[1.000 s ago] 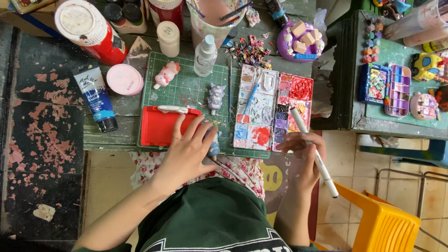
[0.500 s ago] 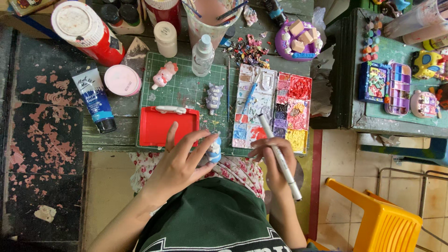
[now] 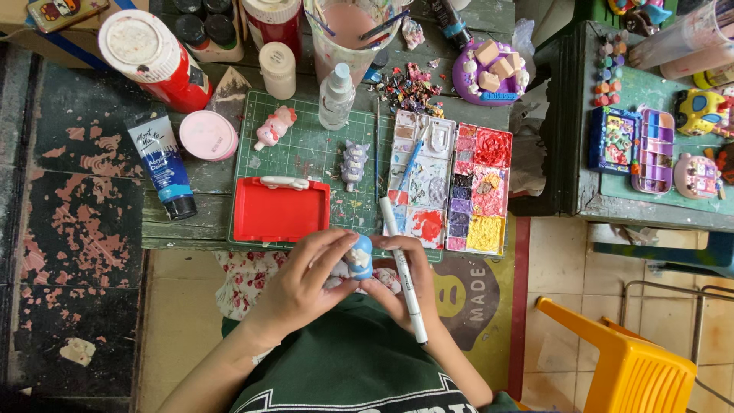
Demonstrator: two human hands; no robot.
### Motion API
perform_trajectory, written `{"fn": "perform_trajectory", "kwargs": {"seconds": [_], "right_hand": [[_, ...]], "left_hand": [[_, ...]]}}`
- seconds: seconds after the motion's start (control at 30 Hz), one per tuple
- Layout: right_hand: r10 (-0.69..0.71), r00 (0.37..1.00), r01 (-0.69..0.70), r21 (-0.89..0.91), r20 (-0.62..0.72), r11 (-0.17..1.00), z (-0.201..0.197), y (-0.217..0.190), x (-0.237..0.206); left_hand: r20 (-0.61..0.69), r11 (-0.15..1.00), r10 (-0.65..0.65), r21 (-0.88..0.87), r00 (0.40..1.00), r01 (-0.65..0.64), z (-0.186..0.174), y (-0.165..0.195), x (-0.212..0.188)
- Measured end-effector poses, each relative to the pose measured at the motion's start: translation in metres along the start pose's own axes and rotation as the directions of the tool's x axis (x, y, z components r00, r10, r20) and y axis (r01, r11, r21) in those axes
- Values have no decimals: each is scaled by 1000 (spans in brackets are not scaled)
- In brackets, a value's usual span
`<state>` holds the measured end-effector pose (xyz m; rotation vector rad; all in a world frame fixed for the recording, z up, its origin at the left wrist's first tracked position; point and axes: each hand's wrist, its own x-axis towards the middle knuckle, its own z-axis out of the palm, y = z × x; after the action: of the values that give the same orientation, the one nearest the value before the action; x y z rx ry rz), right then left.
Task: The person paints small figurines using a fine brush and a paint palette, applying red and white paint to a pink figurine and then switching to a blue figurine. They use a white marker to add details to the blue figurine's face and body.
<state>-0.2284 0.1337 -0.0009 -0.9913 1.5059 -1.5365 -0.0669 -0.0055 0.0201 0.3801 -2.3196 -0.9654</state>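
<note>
- Far left, at 10 o'clock from the hands: a red paint bottle (image 3: 157, 63) lying tilted, with a blue paint tube (image 3: 163, 164) below it and a round pink lid (image 3: 207, 135) just beside the tube.
- On the green cutting mat (image 3: 306, 153): a small pink figurine (image 3: 274, 127) at 11 o'clock, a red tray (image 3: 280, 209) directly at 12 o'clock from the left hand, a grey figurine (image 3: 354, 164) and a clear spray bottle (image 3: 336, 97) further up.
- Left hand (image 3: 302, 284): fingers curled together around a small blue-and-white figurine (image 3: 358, 257), held off the table just below the mat's near edge.
- Right hand (image 3: 404, 283): cups the same figurine from the 3 o'clock side; a white marker pen (image 3: 403, 269) lies clamped along its fingers, tip end pointing to 12 o'clock.
- At 1 o'clock: a paint palette (image 3: 451, 183), heavily used, with a blue-handled brush (image 3: 410, 163) lying in it.
- Far right, 4 o'clock: a yellow plastic chair (image 3: 627, 359), well apart.
- Judgement: the figurine is being positioned for decorating; the pen is not yet on its surface. Next move calls for a steady left-hand hold and bringing the pen round into a writing grip.
</note>
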Motion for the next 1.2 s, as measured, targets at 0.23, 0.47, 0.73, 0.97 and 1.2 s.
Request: {"fn": "perform_trajectory", "kwargs": {"seconds": [0.23, 0.47, 0.73, 0.97, 1.2], "right_hand": [[92, 996, -92, 180, 6, 979, -1, 6, -3], [215, 969, -243, 291, 122, 925, -11, 4, -9], [185, 967, -220, 205, 174, 954, -8, -8, -4], [-2, 1000, 2, 121, -4, 993, -12, -4, 1], [51, 961, 32, 291, -273, 956, -34, 11, -2]], "left_hand": [[3, 996, 35, -76, 999, -35, 1, 2, -1], [57, 917, -214, -333, 975, 221, -10, 6, 4], [240, 751, -281, -548, 929, 369, -18, 5, 9], [171, 784, -298, -518, 939, 343, -12, 3, 1], [215, 663, -366, -622, 905, 416, 0, -4, -13]]}}
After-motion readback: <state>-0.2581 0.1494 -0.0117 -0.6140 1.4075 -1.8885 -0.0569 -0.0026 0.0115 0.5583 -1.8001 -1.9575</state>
